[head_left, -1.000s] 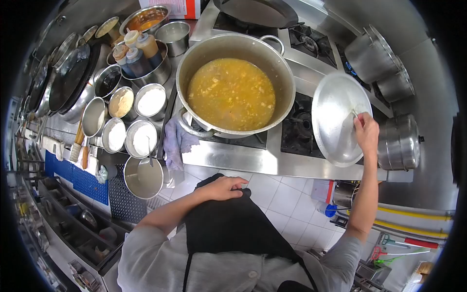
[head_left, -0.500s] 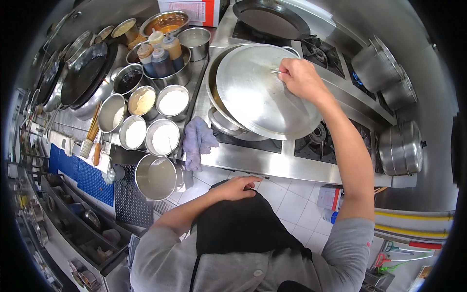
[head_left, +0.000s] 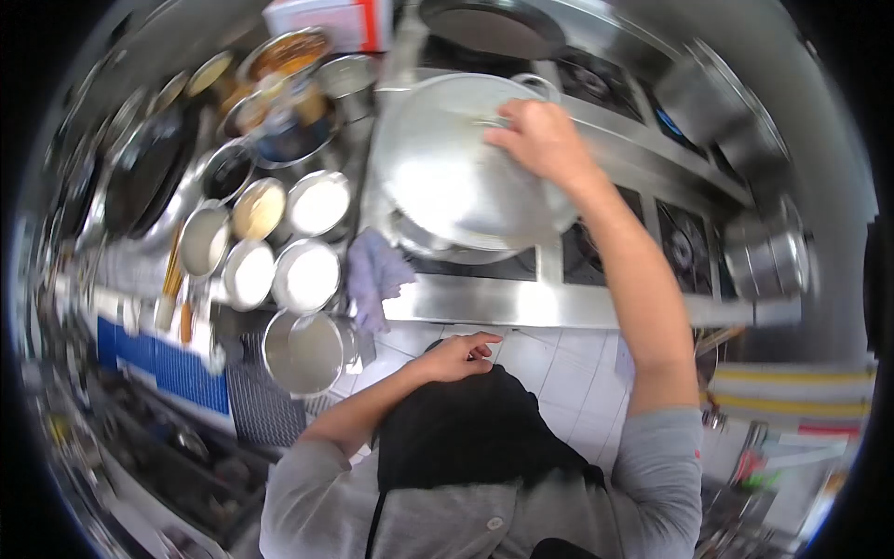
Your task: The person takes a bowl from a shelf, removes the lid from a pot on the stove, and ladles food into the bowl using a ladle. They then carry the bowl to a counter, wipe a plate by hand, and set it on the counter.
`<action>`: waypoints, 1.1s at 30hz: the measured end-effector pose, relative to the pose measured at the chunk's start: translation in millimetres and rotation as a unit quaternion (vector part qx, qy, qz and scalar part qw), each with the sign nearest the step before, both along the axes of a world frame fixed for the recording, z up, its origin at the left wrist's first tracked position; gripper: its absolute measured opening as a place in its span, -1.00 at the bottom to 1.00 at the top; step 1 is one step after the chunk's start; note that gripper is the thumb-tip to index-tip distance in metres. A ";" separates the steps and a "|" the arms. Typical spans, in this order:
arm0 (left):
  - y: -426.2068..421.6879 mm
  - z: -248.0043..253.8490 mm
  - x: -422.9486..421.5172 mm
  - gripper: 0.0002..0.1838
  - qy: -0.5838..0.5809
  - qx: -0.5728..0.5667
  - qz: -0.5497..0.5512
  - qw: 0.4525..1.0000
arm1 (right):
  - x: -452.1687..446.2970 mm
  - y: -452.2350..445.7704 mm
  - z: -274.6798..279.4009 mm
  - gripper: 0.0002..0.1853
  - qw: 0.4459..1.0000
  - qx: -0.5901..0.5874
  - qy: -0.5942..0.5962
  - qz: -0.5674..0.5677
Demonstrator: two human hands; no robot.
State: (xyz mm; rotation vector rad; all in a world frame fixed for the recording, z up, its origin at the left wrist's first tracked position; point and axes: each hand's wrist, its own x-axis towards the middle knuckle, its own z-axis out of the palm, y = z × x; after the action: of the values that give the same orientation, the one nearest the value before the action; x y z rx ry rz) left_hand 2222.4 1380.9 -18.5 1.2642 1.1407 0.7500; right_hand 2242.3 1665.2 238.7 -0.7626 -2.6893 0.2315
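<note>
My right hand point(head_left: 542, 140) is closed on the handle of a wide metal pot lid point(head_left: 447, 168). The lid lies over a big pot point(head_left: 428, 244) on the stove and hides nearly all of its opening. One loop handle of the pot shows beyond the lid's far edge. In front of my black apron point(head_left: 456, 429), my left hand point(head_left: 463, 357) holds nothing, its fingers loosely bent and apart. A purple cloth point(head_left: 374, 275) hangs over the counter edge left of the pot.
Bowls of white powder point(head_left: 307, 275) and squeeze bottles point(head_left: 289, 121) crowd the left counter. Below them sits an empty metal pot point(head_left: 304, 352). A black pan point(head_left: 494, 33) rests on the rear burner. Lidded pots point(head_left: 768, 256) line the right wall, and a blue flame point(head_left: 672, 126) burns nearby.
The lid has shifted left with my right hand, covering the pot opening that showed along its left side. My left hand stays at the apron, its fingers slightly more bent. The view is blurrier.
</note>
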 end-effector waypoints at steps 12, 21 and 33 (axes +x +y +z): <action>78.5 -11.0 129.8 -0.50 -0.023 -0.097 -0.272 0.957 | 385.8 -161.2 -250.2 -0.82 0.843 -0.114 0.268 -0.452; 105.7 0.4 397.7 -0.53 0.058 0.000 -0.525 0.849 | 565.5 -405.1 -376.1 -0.74 0.242 -0.466 0.549 -0.650; 58.4 -21.3 751.2 -0.51 -0.130 0.354 -0.567 0.733 | 737.6 -324.9 -280.5 -0.66 0.091 -0.232 0.928 -0.275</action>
State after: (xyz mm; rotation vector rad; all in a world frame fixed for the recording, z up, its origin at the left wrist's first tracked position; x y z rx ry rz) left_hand 2973.6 1439.2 -39.8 2.0556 -0.3410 0.3470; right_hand 2980.0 1340.3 -41.8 -0.5219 0.3404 0.9040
